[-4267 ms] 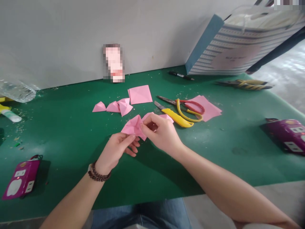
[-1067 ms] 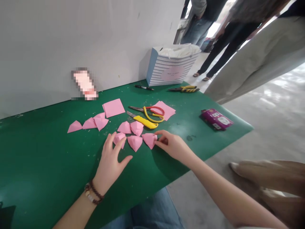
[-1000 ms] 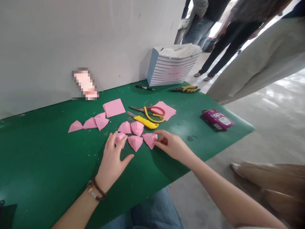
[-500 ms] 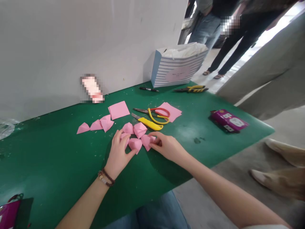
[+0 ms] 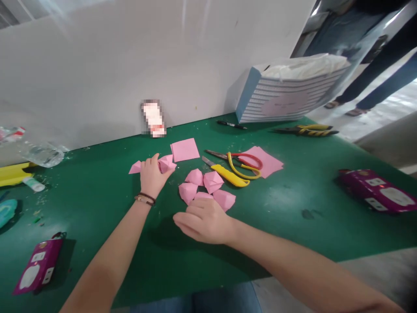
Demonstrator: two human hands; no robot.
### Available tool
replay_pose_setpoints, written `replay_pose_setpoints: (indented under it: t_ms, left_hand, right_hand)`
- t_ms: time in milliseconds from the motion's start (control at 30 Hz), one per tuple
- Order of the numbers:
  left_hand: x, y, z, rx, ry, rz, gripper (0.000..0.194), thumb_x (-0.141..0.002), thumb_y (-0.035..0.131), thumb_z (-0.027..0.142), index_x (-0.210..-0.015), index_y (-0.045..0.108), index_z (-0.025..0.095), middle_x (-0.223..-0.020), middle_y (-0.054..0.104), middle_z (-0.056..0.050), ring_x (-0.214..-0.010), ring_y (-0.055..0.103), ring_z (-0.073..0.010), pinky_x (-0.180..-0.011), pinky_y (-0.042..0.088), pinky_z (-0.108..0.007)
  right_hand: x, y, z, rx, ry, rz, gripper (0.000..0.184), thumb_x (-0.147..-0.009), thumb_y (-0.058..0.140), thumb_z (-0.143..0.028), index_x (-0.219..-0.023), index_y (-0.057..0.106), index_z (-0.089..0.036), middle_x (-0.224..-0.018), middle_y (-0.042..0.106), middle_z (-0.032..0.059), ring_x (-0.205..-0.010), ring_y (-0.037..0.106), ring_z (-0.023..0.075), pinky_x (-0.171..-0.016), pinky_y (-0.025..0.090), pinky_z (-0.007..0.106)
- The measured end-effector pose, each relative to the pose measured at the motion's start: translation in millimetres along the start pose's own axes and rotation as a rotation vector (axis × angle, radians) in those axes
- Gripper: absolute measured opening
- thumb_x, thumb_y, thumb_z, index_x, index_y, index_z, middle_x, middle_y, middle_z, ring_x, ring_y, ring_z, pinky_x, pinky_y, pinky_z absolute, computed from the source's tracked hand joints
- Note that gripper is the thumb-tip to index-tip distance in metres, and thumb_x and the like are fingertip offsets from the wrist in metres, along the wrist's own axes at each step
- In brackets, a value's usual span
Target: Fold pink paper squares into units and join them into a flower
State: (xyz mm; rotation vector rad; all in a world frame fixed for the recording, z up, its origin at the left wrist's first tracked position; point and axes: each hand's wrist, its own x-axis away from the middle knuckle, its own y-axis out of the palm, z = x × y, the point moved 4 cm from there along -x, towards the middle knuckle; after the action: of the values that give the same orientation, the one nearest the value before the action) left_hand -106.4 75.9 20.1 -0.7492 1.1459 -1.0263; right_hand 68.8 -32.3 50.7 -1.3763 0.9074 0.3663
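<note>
Several folded pink paper pieces (image 5: pixel 212 181) lie in a tight ring on the green table (image 5: pixel 97 226). My right hand (image 5: pixel 203 222) rests just in front of that ring, fingers stretched to the left and loosely together, covering the edge of the nearest piece and holding nothing. My left hand (image 5: pixel 151 174), with a bead bracelet on its wrist, reaches to the row of folded pink pieces further back. Its thumb and fingers close on one of them (image 5: pixel 167 163). Another piece of that row (image 5: pixel 134 168) pokes out left of the hand.
Red-and-yellow scissors (image 5: pixel 245 161), a yellow utility knife (image 5: pixel 228 174), a pink square sheet (image 5: pixel 184 149) and a pink stack (image 5: pixel 269 160) lie behind. Striped bag (image 5: pixel 286 98), pen (image 5: pixel 231 125), pliers (image 5: pixel 309 129), purple boxes (image 5: pixel 378 195) (image 5: pixel 35 266), plastic bottle (image 5: pixel 42 152). People stand at back right.
My left hand left the ring of pieces and went back-left to the other folded row. My right hand drew back to the ring's near side. The view swung left.
</note>
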Motion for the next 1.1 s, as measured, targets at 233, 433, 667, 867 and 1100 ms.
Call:
replay_pose_setpoints:
  t_ms: [233, 433, 667, 867, 1100]
  left_hand:
    - [2.5, -0.5, 4.2, 0.058, 0.044, -0.024, 0.04, -0.082, 0.061, 0.032, -0.12, 0.055, 0.017, -0.101, 0.065, -0.01, -0.1, 0.056, -0.0289, -0.089, 0.043, -0.041]
    - [-4.9, -1.3, 12.3, -0.036, 0.155, -0.141, 0.045, -0.075, 0.07, 0.039, -0.114, 0.061, 0.018, -0.104, 0.065, -0.012, -0.099, 0.054, -0.0313, -0.086, 0.043, -0.041]
    - [4.0, -11.5, 9.8, -0.021, 0.182, -0.149, 0.017, -0.086, 0.054, 0.025, -0.097, 0.068, 0.02, -0.088, 0.068, -0.008, -0.088, 0.057, -0.0275, -0.074, 0.044, -0.037]
    - [9.5, -16.6, 7.0, -0.038, 0.292, -0.226, 0.04, -0.078, 0.066, 0.039, -0.114, 0.062, 0.02, -0.115, 0.065, -0.008, -0.106, 0.054, -0.0282, -0.091, 0.044, -0.039]
    - [9.1, -16.9, 16.7, -0.103, 0.332, -0.244, 0.025, -0.082, 0.055, 0.021, -0.104, 0.067, 0.019, -0.1, 0.071, -0.01, -0.1, 0.061, -0.0292, -0.085, 0.048, -0.041]
  right_hand:
    - [6.5, -19.2, 36.0, -0.227, 0.318, 0.098, 0.009, -0.087, 0.054, -0.016, -0.085, 0.063, -0.019, -0.058, 0.06, -0.0041, -0.049, 0.051, 0.0077, -0.048, 0.037, 0.021]
    - [10.8, -19.4, 64.1, -0.419, 0.697, 0.183, 0.009, -0.085, 0.057, -0.019, -0.086, 0.066, -0.019, -0.067, 0.066, -0.0014, -0.052, 0.055, 0.0091, -0.045, 0.04, 0.02]
    - [12.4, -11.2, 71.7, -0.691, 0.926, 0.162, 0.012, -0.084, 0.057, -0.027, -0.09, 0.064, -0.019, -0.068, 0.063, -0.0006, -0.056, 0.056, 0.0103, -0.048, 0.044, 0.021]
    - [14.5, -5.4, 74.6, -0.934, 1.06, 0.162, 0.017, -0.084, 0.059, -0.033, -0.093, 0.061, -0.019, -0.069, 0.061, -0.0019, -0.046, 0.046, 0.0058, -0.042, 0.037, 0.019]
    - [16.7, -2.4, 78.2, -0.966, 1.107, 0.167, 0.014, -0.083, 0.059, -0.03, -0.092, 0.062, -0.019, -0.072, 0.063, -0.0013, -0.045, 0.044, 0.0046, -0.04, 0.034, 0.019]
